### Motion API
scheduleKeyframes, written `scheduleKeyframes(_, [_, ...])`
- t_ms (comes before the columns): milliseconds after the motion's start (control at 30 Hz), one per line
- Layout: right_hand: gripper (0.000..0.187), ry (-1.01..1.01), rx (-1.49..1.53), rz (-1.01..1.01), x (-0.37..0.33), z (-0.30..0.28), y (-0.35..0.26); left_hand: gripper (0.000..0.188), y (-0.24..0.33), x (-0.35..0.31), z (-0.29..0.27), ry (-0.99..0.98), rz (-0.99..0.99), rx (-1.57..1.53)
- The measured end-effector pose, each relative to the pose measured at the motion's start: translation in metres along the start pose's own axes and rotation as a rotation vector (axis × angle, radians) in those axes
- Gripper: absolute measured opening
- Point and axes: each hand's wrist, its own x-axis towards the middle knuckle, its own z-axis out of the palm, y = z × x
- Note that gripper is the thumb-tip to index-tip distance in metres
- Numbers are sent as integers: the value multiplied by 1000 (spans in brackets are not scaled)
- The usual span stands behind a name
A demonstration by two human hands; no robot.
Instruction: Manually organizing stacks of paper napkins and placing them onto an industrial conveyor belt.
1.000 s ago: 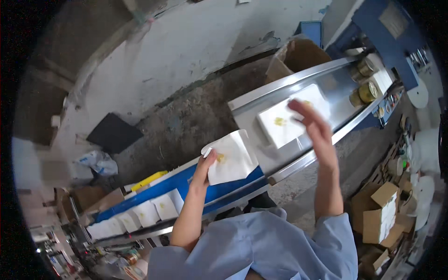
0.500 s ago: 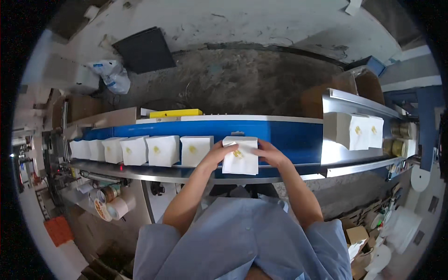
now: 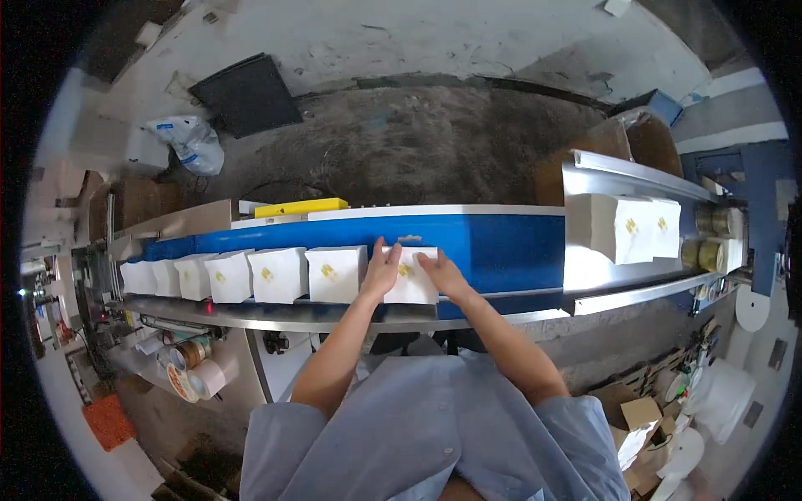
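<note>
A stack of white paper sheets (image 3: 409,290) with a gold print on its top lies on the blue conveyor belt (image 3: 514,250) in front of me. Against its left side is my left hand (image 3: 383,274), fingers pointing away from me. My right hand (image 3: 443,277) grips the right side, its thumb over the top. The fingers beneath and behind the paper are partly hidden. Just left of my left hand stands a similar stack (image 3: 337,275), first of a row of several running leftward along the belt.
On the right, a shiny metal tray (image 3: 585,271) adjoins the belt and carries more printed white stacks (image 3: 628,230). A yellow bar (image 3: 301,207) lies along the belt's far edge. Tape rolls (image 3: 200,376) sit below the near rail at left. Cardboard boxes (image 3: 639,417) stand at lower right.
Both hands have moved slightly left with the paper stack, bringing it close to the row. The stack now sits lower on the belt, and my left hand has turned to its left side.
</note>
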Motion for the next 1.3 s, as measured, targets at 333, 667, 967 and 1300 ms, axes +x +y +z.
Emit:
scheduleKeyframes(333, [83,-116,2,-308,-46,-74,-18,70,35,-6,-5,121,93,105])
scheduleKeyframes(667, [47,982,233,-539,-158,-465,20,69,210,-65,101,-248,280,-360])
scheduleKeyframes(967, [85,434,441,-209,-118,-542,96,65,284,-59,224,-819,65,-596])
scheduleKeyframes(1300, [78,401,252,-212,-152,-453,39,53,263,-57,186,-746,42,-824])
